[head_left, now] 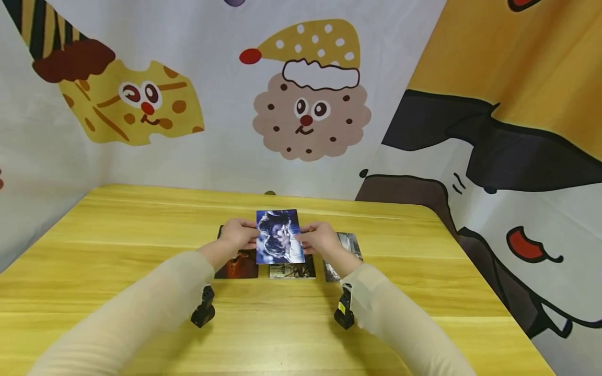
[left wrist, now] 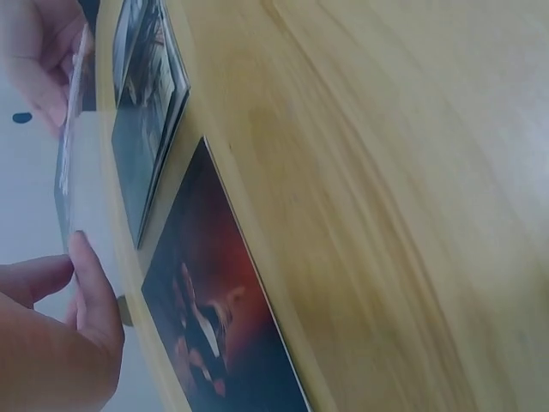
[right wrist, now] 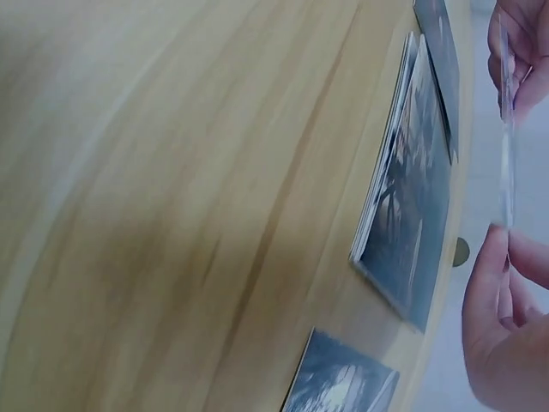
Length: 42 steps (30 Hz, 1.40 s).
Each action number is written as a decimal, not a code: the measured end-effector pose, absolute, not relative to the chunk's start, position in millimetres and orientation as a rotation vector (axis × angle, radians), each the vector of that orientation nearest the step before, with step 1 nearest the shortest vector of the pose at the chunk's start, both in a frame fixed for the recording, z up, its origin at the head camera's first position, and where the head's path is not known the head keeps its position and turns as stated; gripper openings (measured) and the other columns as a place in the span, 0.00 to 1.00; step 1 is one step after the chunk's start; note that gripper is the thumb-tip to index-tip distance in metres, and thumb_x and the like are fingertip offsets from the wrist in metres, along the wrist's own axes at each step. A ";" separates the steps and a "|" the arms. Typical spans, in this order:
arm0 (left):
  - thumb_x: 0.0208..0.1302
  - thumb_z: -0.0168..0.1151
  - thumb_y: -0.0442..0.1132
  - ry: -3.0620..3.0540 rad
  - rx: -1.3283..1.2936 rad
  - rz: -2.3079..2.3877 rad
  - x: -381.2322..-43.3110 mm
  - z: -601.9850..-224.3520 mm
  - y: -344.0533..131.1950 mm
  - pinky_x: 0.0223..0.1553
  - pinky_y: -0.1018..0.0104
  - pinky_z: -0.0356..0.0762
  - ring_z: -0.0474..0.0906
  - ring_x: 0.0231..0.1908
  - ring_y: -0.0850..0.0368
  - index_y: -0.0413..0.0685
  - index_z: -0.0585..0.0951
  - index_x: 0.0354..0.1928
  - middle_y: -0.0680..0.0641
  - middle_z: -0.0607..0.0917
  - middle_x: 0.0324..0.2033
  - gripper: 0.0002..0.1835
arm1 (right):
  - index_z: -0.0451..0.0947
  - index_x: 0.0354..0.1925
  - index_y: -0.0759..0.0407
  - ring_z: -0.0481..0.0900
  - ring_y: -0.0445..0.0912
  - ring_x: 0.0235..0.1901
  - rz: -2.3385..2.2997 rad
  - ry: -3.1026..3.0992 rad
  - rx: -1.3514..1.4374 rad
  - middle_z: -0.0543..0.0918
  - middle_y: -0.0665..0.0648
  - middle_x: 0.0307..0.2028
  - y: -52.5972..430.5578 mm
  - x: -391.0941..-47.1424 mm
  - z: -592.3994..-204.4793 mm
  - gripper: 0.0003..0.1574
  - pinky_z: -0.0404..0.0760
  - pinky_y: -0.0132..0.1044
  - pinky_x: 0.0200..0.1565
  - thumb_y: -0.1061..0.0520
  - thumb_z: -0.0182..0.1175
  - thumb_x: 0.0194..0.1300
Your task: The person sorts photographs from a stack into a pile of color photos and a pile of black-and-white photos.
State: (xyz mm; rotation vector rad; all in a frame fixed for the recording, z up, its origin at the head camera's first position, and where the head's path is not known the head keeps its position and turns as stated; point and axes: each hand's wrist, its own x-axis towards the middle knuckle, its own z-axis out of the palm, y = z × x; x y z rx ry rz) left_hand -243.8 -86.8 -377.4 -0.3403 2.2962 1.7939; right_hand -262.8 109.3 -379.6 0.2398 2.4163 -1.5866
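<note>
A blue-and-white photo card (head_left: 278,237) is held up above the table between both hands. My left hand (head_left: 236,236) pinches its left edge, and my right hand (head_left: 320,237) pinches the right edge. Under it on the table lies a small stack of photo cards (head_left: 292,271), partly covered in the head view; its layered edges show in the right wrist view. A dark card with a red-orange picture (left wrist: 219,300) lies below my left hand. Beneath my right hand is a greyish card (head_left: 350,243), partly hidden by the wrist.
The cards lie in a row on a yellow wood-grain table (head_left: 282,324). Behind the table hangs a white curtain (head_left: 226,156) with cartoon food figures. A black wrist camera (head_left: 204,308) is strapped under the left sleeve, another camera (head_left: 345,309) under the right.
</note>
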 end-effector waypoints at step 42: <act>0.59 0.58 0.28 2.289 -0.365 1.738 -235.8 -390.1 -164.3 0.28 0.73 0.82 0.74 0.24 0.60 0.24 0.72 0.54 0.40 0.81 0.33 0.21 | 0.74 0.55 0.67 0.74 0.42 0.19 -1.687 2.202 0.113 0.77 0.56 0.24 46.4 -252.5 -392.0 0.22 0.84 0.33 0.27 0.69 0.57 0.61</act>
